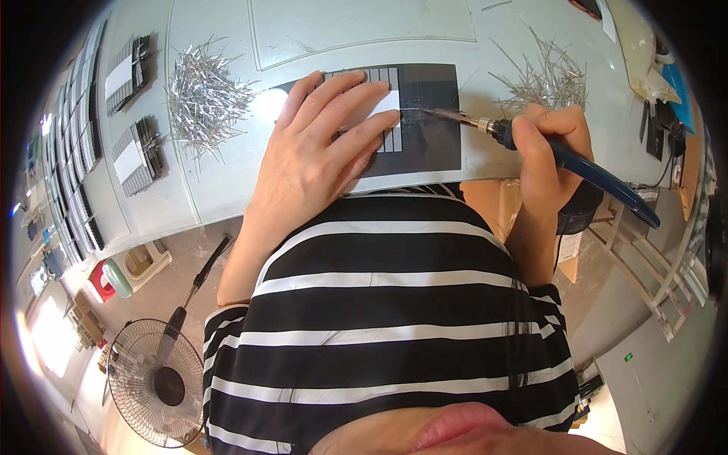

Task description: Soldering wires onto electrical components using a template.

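Two bundles of strips (129,74) lie at the left of the pale surface (216,189), white on top; they look light and stiff, best lifted by their long edges. Next comes a heap of silvery wires (208,98), probably springy and easily bent, a thing to pinch. Then the left hand (315,144), spread flat with fingers a little parted, covers a row of grey strips (393,140) and a white piece (388,101) on a dark mat (434,155). Those strips seem thin and perhaps brittle, so fingertips laid flat should suit them better than a squeeze. From where I stand, a soldering iron (607,182) points its tip just beside their right end; I can't tell whether it touches. Its dark blue handle is the safe hold, the metal likely hot. The right hand (552,155) is closed round it, near a second heap of wires (557,80).
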### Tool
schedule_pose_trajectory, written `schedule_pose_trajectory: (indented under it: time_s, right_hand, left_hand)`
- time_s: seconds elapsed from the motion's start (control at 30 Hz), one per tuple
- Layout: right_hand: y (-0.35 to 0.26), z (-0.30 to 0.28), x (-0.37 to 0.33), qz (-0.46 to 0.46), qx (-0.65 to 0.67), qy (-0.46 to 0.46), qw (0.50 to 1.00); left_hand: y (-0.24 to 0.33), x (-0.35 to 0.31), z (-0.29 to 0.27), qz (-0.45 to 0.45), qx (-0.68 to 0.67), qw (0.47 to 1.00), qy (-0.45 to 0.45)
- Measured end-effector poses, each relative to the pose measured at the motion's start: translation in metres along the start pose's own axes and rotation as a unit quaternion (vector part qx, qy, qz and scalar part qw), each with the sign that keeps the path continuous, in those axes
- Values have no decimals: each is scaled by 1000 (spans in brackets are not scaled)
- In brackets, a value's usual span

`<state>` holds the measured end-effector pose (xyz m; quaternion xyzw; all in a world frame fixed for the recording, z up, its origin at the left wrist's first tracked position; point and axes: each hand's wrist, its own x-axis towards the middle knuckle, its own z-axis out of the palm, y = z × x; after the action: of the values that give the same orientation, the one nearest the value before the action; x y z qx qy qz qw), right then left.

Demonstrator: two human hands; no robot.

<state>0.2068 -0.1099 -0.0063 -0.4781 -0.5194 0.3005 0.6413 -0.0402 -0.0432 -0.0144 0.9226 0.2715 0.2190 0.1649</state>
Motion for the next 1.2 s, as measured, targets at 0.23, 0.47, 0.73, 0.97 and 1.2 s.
schedule_pose_trajectory:
  time_s: [0.23, 0.47, 0.73, 0.97, 1.2]
  right_hand:
    - [-1, 1, 1, 10, 3, 4, 1000]
    - [0, -1, -1, 8, -5, 5, 1000]
    - [-1, 0, -1, 16, 0, 7, 1000]
    - [1, -1, 0, 3, 7, 1, 1000]
    - [1, 0, -2, -4, -18, 26, 999]
  left_hand:
    - [0, 1, 0, 0, 8, 1000, -9]
    - [2, 4, 0, 1, 24, 1000, -20]
    - [2, 5, 2, 7, 23, 1000, -15]
    - [2, 6, 2, 7, 21, 1000, -15]
    - [3, 7, 1, 5, 25, 1000, -16]
